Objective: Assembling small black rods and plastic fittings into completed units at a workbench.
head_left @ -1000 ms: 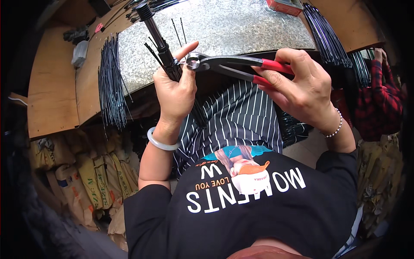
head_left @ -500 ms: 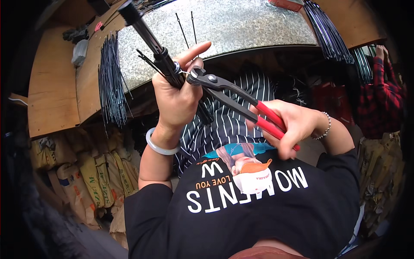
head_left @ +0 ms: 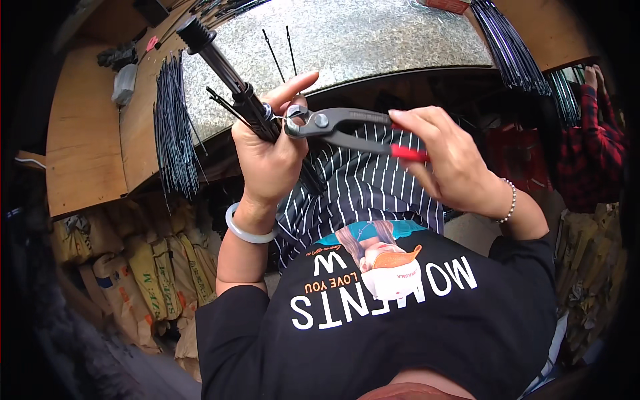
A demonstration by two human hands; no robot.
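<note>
Upright and tilted to the left, a black umbrella frame (head_left: 230, 70) is wrapped in my left hand (head_left: 267, 163), whose index finger points off to the right. Thin black ribs (head_left: 291, 53) stick out from the frame past this hand. A pale wire (head_left: 276, 117) shows at the collar beside my thumb. My right hand (head_left: 460, 157) is closed around the red handles of dark end-cutting pincers (head_left: 347, 127). The jaws are at the wire beside my left thumb; whether they grip it I cannot tell.
A speckled grey worktop (head_left: 400, 40) lies ahead. Bundles of thin dark rods hang over its left edge (head_left: 175, 127) and right edge (head_left: 510, 50). At the far right is another person in a plaid sleeve (head_left: 590, 127). Packed sacks (head_left: 133, 287) stand low on the left.
My right hand has swung up and away from me, turning the pincers from a slant to nearly level. The jaws stay beside my left thumb. My left hand and the frame shifted only slightly.
</note>
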